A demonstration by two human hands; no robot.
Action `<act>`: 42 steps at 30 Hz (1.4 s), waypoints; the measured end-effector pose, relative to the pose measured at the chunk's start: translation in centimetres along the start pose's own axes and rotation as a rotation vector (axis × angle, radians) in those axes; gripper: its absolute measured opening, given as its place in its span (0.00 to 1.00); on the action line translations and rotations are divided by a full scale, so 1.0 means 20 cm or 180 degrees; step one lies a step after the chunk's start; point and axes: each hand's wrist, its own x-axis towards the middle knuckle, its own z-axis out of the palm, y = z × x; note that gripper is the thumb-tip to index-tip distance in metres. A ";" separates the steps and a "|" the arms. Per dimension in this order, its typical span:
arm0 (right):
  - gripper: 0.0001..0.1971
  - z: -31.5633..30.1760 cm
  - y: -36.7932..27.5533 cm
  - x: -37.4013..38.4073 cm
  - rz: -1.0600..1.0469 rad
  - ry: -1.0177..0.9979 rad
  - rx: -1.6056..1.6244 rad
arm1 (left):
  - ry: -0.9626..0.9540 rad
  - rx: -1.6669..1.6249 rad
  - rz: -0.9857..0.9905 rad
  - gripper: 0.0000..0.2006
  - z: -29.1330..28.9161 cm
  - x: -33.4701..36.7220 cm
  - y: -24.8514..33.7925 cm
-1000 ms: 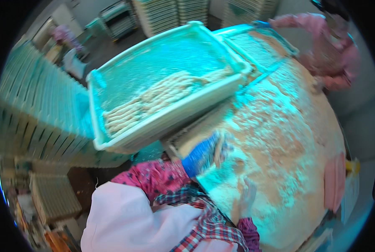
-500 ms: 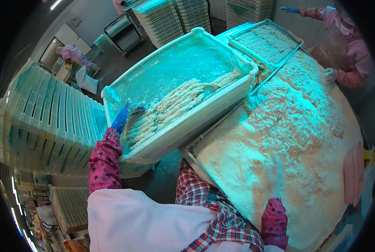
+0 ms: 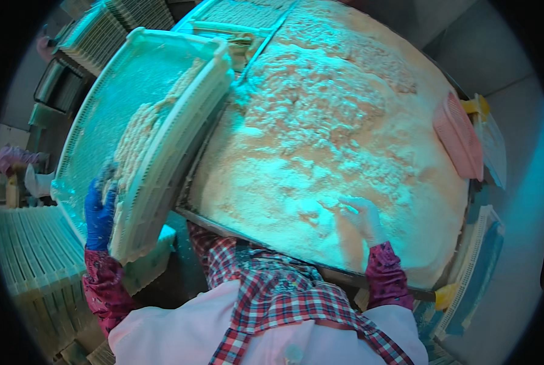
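Note:
My left hand (image 3: 100,210), in a blue glove dusted with crumbs, reaches into a pale plastic crate (image 3: 181,134) with its fingers stretched out and apart. Beside the fingertips lie rows of crumb-coated strips (image 3: 139,137) on the crate's lining; whether the hand touches them I cannot tell. My right hand (image 3: 362,222), its glove white with powder, is low over a broad bed of pale breading (image 3: 272,225). Its fingers are extended toward small coated lumps (image 3: 310,214), and nothing is plainly gripped in them. More coated pieces (image 3: 330,91) are heaped in the breading farther away.
A dark metal rim (image 3: 223,228) edges the breading table before my apron. A pink basket (image 3: 459,137) stands at its right edge. Behind the crate is another tray of strips (image 3: 244,11). Stacked crates (image 3: 31,249) stand at left, where a person in pink (image 3: 16,159) bends.
The view has swung right, so the crate now sits farther left. My right hand, blurred before, is now clear over the breading near some lumps. My left hand stays at the crate's strips.

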 end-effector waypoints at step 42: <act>0.15 0.29 -0.16 -0.12 -0.0025 0.0601 -0.0623 | -0.1577 0.1179 0.2228 0.27 1.34 -0.02 0.01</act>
